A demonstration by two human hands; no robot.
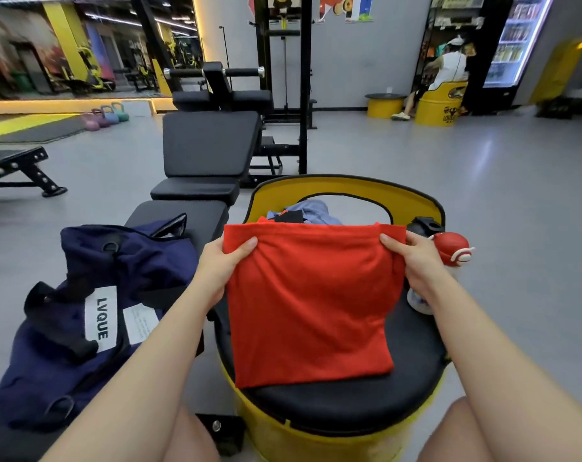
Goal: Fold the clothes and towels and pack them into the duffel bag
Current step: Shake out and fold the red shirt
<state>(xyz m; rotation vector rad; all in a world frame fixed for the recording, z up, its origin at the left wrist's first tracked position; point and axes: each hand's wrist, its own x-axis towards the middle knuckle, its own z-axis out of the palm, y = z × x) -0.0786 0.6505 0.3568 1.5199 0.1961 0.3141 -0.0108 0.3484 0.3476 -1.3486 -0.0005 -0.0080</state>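
Two hands, left and right, one red garment, one navy duffel bag. Four kettlebells line the floor. Two yellow drum seats stand.

Before us a folded garment lies on the drum seat, more clothes behind it. The duffel bag sits on the bench to its left, a bottle on its right.

I hold a red garment, folded to a rough rectangle, by its two far corners; its near edge lies on the black seat pad. At the seat's far edge sits a heap of blue and black clothes. My navy duffel bag slumps on the bench, left.
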